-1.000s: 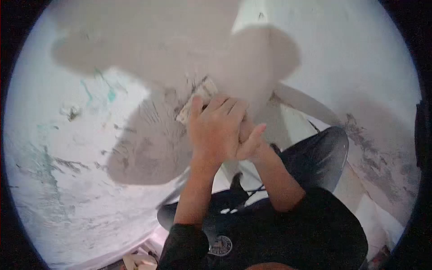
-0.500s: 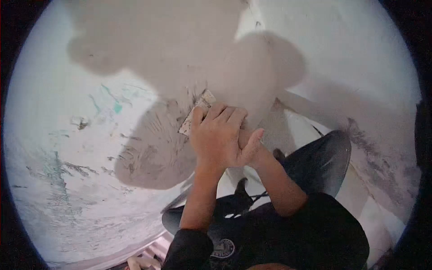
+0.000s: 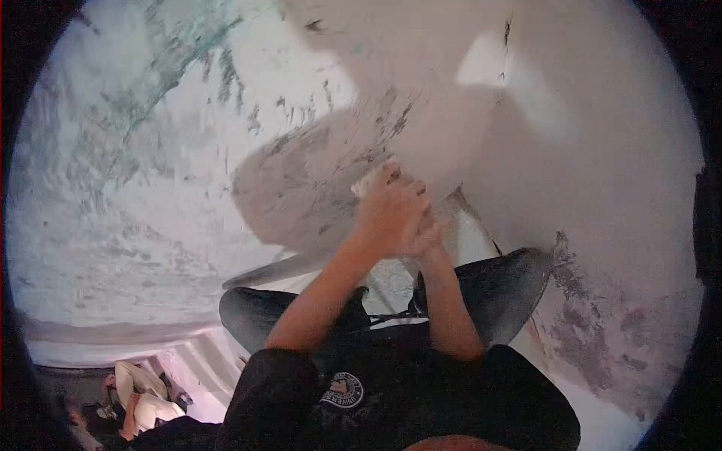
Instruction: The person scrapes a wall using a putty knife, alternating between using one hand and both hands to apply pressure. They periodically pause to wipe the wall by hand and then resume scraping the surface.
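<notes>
A pale, flat rectangular block (image 3: 368, 183) with a worn, speckled face lies against the white-and-grey surface, its upper-left end poking out from under my fingers. My left hand (image 3: 387, 218) is closed over it, fingers bent across its edge and slightly blurred. Tucked beneath and to the right is my right hand (image 3: 430, 237), pressed against the left one, with most of its fingers hidden. Around the hands the surface (image 3: 188, 180) carries dark scrape marks and greenish streaks. A large shadow of my arms and head falls across it.
My bent knees in dark trousers (image 3: 500, 289) flank my forearms, close to the surface. A corner seam and a rough, stained patch (image 3: 583, 316) run along the right. At the lower left another person (image 3: 147, 395) in light clothing is near pinkish draped sheeting (image 3: 207, 368).
My view has swung left and downward, bringing the other person into sight. Both hands and the block have shifted over the surface together, staying stacked.
</notes>
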`<state>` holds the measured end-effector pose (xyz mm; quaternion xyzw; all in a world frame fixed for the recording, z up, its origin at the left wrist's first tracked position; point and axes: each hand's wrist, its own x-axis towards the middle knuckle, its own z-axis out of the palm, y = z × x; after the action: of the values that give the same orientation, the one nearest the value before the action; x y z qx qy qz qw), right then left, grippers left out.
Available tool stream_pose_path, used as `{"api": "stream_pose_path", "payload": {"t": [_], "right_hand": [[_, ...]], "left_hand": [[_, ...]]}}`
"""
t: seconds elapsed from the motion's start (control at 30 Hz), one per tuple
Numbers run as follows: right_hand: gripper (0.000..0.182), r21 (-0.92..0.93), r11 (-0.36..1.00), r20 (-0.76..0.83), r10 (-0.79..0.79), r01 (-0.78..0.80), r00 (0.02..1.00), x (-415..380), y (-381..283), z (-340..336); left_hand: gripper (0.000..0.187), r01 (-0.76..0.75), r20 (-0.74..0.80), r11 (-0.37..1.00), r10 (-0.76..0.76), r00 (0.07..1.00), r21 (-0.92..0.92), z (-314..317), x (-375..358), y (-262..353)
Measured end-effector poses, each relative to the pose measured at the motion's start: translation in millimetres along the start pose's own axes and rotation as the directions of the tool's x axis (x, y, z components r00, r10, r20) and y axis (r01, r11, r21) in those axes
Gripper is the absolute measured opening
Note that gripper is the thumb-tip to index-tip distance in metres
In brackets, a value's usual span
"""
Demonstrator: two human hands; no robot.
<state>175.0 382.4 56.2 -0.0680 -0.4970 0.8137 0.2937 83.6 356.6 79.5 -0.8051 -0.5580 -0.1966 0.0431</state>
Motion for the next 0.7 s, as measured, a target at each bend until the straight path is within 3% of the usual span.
{"api": "stream_pose_path", "payload": {"t": [0.07, 0.17, 0.2, 0.27, 0.43, 0.5, 0.53, 0.6, 0.63, 0.7], "right_hand": [[0.056, -0.019, 1.0, 0.013, 0.01, -0.01, 1.0, 0.7, -2.5, 14.0], [0.057, -0.037, 0.998, 0.04, -0.053, 0.054, 0.998, 24.1, -13.2, 26.5], [0.057, -0.042, 0.997, 0.04, -0.068, 0.07, 0.997, 30.0, -15.8, 27.9], [0.057, -0.047, 0.994, 0.017, -0.094, 0.095, 0.995, 35.4, -16.7, 29.0], [0.057, -0.033, 0.983, -0.123, -0.185, 0.183, 0.975, 29.6, -11.5, 26.3], [0.057, 0.01, 0.97, -0.21, -0.235, 0.242, 0.949, 25.6, -2.2, 27.7], [0.058, 0.033, 0.962, -0.25, -0.254, 0.27, 0.934, 24.7, 2.5, 28.0], [0.058, 0.072, 0.942, -0.323, -0.29, 0.329, 0.901, 26.0, 9.0, 25.7], [0.058, 0.089, 0.933, -0.351, -0.298, 0.349, 0.887, 25.8, 10.9, 23.5], [0.058, 0.102, 0.921, -0.391, -0.309, 0.375, 0.867, 25.1, 10.6, 11.6]], "left_hand": [[0.051, 0.032, 0.161, 0.999, -0.037, 0.986, 0.033, -16.7, -1.2, -15.7], [0.051, 0.044, 0.142, 0.994, -0.058, 0.988, 0.097, -34.1, -23.2, -19.1], [0.052, 0.025, -0.001, 1.0, -0.025, 1.0, 0.019, -19.9, -35.4, -28.0], [0.053, 0.009, 0.023, 1.0, -0.009, 1.0, 0.008, -27.4, -45.2, -28.3], [0.052, -0.11, 0.161, 0.994, 0.11, 0.981, -0.011, -37.8, -24.5, -31.6], [0.05, -0.222, 0.07, 0.975, 0.22, 0.973, 0.019, -47.4, 4.2, -31.9], [0.05, -0.26, 0.116, 0.965, 0.257, 0.959, 0.016, -50.2, 16.3, -33.1], [0.05, -0.263, 0.126, 0.96, 0.251, 0.96, 0.094, -56.4, 43.6, -31.8], [0.052, -0.252, 0.222, 0.965, 0.23, 0.948, 0.078, -67.4, 55.9, -23.5], [0.052, -0.307, 0.193, 0.944, 0.281, 0.94, 0.121, -66.6, 67.8, -21.3]]}}
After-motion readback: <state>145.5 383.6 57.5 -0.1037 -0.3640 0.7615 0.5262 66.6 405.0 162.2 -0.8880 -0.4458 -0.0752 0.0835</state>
